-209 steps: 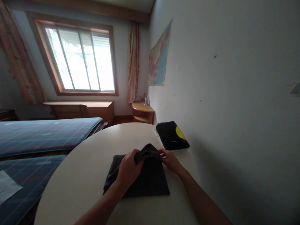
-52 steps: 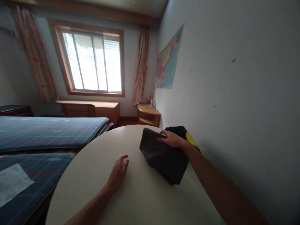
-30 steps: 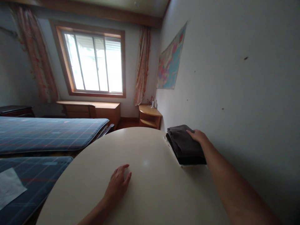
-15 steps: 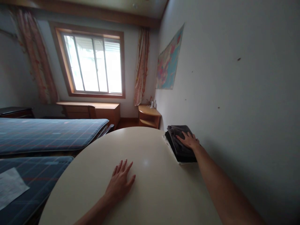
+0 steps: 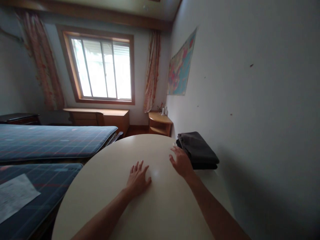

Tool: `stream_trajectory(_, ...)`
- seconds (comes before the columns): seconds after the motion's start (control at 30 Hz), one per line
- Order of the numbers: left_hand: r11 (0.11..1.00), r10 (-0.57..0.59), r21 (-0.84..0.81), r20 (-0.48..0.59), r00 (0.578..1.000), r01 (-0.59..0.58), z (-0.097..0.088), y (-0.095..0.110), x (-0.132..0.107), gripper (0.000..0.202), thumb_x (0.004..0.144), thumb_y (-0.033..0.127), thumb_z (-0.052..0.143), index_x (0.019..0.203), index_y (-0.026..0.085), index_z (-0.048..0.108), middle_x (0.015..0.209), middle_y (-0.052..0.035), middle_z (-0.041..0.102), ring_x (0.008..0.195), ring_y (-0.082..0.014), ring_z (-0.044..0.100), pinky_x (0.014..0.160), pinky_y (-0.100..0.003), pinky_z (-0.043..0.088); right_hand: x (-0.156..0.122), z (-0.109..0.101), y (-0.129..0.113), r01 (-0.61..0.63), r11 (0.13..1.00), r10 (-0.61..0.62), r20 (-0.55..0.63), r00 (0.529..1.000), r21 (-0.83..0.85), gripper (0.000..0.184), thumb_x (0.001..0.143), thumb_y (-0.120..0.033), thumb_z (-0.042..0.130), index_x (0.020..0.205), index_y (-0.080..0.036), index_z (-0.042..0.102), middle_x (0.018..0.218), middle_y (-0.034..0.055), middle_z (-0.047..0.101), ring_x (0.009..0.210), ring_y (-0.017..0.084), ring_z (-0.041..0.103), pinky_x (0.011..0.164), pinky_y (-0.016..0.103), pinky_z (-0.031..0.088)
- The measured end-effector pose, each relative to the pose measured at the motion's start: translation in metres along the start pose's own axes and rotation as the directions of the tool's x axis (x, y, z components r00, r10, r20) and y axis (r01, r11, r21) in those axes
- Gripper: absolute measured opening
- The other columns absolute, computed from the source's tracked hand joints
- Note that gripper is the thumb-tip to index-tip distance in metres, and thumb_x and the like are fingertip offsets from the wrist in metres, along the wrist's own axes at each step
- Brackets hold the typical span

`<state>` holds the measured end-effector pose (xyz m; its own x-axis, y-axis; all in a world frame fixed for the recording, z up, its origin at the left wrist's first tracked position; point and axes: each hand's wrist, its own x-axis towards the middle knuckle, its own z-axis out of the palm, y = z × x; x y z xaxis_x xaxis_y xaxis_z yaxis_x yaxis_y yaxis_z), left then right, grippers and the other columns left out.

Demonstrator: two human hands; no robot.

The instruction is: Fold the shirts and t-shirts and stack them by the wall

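Observation:
A stack of folded dark cloth (image 5: pixel 200 148), grey on top with black beneath, lies on the cream round table (image 5: pixel 105 186) against the wall. My right hand (image 5: pixel 182 161) is beside the stack's left edge, fingers apart and holding nothing; whether it touches the cloth I cannot tell. It covers part of the white layer at the bottom of the stack. My left hand (image 5: pixel 138 178) is over the middle of the table with its fingers spread, nothing in it.
Two beds with blue plaid mattresses (image 5: pixel 57 140) stand to the left, the nearer one bearing a white paper sheet (image 5: pixel 17 195). The white wall (image 5: pixel 262 140) borders the table on the right. A wooden corner shelf (image 5: pixel 160 117) and a desk (image 5: pixel 115 113) are beyond.
My right hand has come off the top of the folded cloth and moved left to its edge. My left hand has shifted slightly forward and right.

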<state>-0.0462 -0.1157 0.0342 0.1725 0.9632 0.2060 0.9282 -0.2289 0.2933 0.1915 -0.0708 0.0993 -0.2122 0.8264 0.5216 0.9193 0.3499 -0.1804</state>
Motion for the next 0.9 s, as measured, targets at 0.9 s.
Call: stream_trajectory(0.9, 0.982, 0.190, -0.032, 0.183, 0.965, -0.187, 0.004, 0.000, -0.005, 0.070, 0.090, 0.066, 0.040, 0.151, 0.032, 0.034, 0.161, -0.0065, 0.020, 0.148, -0.0341, 0.011, 0.119, -0.051, 0.013, -0.071, 0.041, -0.014, -0.161, 0.987, 0.146, 0.486, 0.862, -0.011, 0.076, 0.090, -0.065, 0.039, 0.152, -0.024, 0.032, 0.160, 0.0076, 0.021, 0.149, 0.028, 0.011, 0.118, 0.045, 0.006)
